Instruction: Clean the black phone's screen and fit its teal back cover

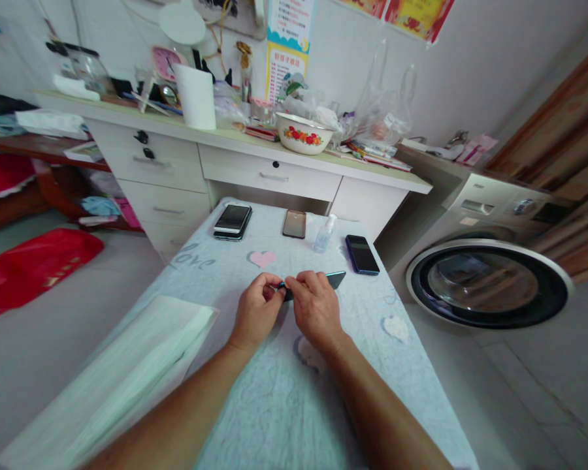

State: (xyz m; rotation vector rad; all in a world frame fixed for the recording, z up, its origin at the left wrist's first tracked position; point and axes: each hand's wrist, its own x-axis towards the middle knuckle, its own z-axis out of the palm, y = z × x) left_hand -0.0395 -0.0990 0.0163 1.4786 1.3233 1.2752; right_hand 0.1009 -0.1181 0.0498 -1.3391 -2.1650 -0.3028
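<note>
A dark phone (336, 279) with a bluish edge is held low over the cloth-covered table (274, 418), its far end showing past my right hand. My left hand (257, 309) pinches its left end between thumb and fingers. Close beside it, my right hand (317, 308) has its fingers closed on the phone too and hides its middle. Beyond my hands lie a brown-edged phone case (294, 224) and an upright clear spray bottle (325, 234). A dark phone with a blue side (362, 254) rests at the right. Stacked phones (232, 219) lie at the far left.
White sheets (127, 378) lie along the table's left side. Behind stands a white desk (269, 171) bearing a flowered bowl (304, 134), a paper roll (195, 96) and plastic bags (387, 111). A washing machine (487, 284) stands at the right.
</note>
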